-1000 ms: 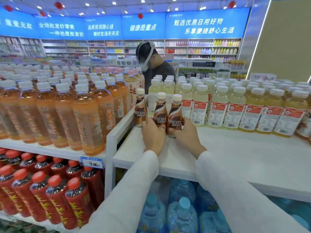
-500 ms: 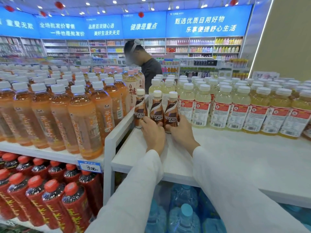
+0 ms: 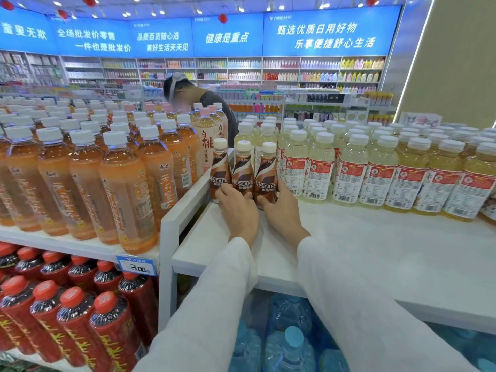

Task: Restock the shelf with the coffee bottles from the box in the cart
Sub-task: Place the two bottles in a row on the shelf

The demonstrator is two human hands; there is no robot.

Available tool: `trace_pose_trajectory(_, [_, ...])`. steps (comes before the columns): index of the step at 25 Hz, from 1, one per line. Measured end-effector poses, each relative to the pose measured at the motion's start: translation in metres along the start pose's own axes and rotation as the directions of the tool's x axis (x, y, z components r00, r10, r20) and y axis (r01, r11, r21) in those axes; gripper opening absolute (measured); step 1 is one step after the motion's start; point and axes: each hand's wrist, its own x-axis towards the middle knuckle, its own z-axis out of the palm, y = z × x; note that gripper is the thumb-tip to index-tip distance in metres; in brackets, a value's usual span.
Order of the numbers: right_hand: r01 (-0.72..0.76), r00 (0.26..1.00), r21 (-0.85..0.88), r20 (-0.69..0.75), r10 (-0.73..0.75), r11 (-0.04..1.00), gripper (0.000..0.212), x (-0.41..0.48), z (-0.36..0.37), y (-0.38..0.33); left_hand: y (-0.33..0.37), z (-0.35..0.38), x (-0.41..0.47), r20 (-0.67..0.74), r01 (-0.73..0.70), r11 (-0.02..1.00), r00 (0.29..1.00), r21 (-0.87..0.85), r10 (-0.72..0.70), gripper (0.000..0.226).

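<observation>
Three small brown plastic coffee bottles (image 3: 243,170) with cream screw caps are standing upright in a tight row at the left end of a white shelf (image 3: 349,251), beside its side rail. The left hand (image 3: 239,209), in a white sleeve, is curling its grip round the feet of the left and middle bottles. The right hand (image 3: 283,210) is holding the foot of the right bottle in its grip, thumb across the front and fingers up the far side. Just right of the row, pale yellow drink bottles (image 3: 349,170) with red and white labels are lining the same shelf. Tall orange tea bottles (image 3: 126,189) are crowding the neighbouring shelf on the left, above red-capped dark bottles (image 3: 72,318). Blue water bottles (image 3: 290,345) are sitting underneath. Another person (image 3: 212,103) is standing behind the display.
</observation>
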Motion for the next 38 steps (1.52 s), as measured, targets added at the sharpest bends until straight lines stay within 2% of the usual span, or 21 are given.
trace_pose_trajectory(10, [0.017,1.000,-0.016,-0.007,-0.017,1.000,0.050,0.000,0.003,0.002,-0.003,0.001,0.001,0.006,0.014,1.000,1.000,-0.023,-0.014,0.046])
trace_pose_trajectory(12, [-0.005,1.000,-0.003,0.025,0.005,1.000,0.065,-0.001,0.001,0.001,-0.002,-0.001,-0.001,0.014,0.046,0.998,0.999,-0.040,-0.046,0.049])
trace_pose_trajectory(14, [-0.068,0.995,0.012,0.076,0.066,0.998,0.090,-0.008,-0.006,-0.001,-0.001,-0.006,-0.005,0.021,0.073,0.996,0.997,-0.048,-0.072,0.050])
trace_pose_trajectory(16, [-0.119,0.987,-0.035,0.102,0.122,0.992,0.098,-0.021,-0.020,-0.002,-0.001,-0.013,-0.014,0.031,0.076,0.996,0.997,-0.045,-0.075,0.051])
trace_pose_trajectory(22, [-0.052,0.985,-0.192,0.150,0.082,0.980,0.073,-0.098,-0.070,-0.009,-0.010,-0.059,-0.068,0.071,0.004,1.000,0.997,-0.002,-0.003,0.050])
trace_pose_trajectory(25, [0.037,0.990,-0.150,0.140,-0.016,0.988,0.062,-0.148,-0.095,-0.012,-0.021,-0.090,-0.117,0.064,-0.062,0.997,0.996,-0.049,0.065,0.045])
trace_pose_trajectory(28, [0.113,0.977,-0.058,0.188,-0.100,0.992,0.045,-0.200,-0.117,-0.014,-0.038,-0.134,-0.174,-0.004,-0.138,0.985,0.990,-0.103,0.139,0.044])
trace_pose_trajectory(31, [0.091,0.957,0.062,0.269,-0.104,0.994,0.030,-0.253,-0.123,-0.013,-0.062,-0.180,-0.230,-0.077,-0.086,0.992,0.994,-0.088,0.079,0.043])
trace_pose_trajectory(35, [0.068,0.923,0.208,0.359,-0.141,0.976,0.031,-0.322,-0.096,0.005,-0.106,-0.232,-0.304,-0.183,0.066,0.994,0.980,-0.085,-0.081,0.028])
trace_pose_trajectory(38, [-0.083,0.856,0.215,0.515,-0.041,0.973,0.024,-0.376,-0.057,0.022,-0.145,-0.273,-0.357,-0.283,0.224,0.972,0.930,-0.065,-0.233,0.026])
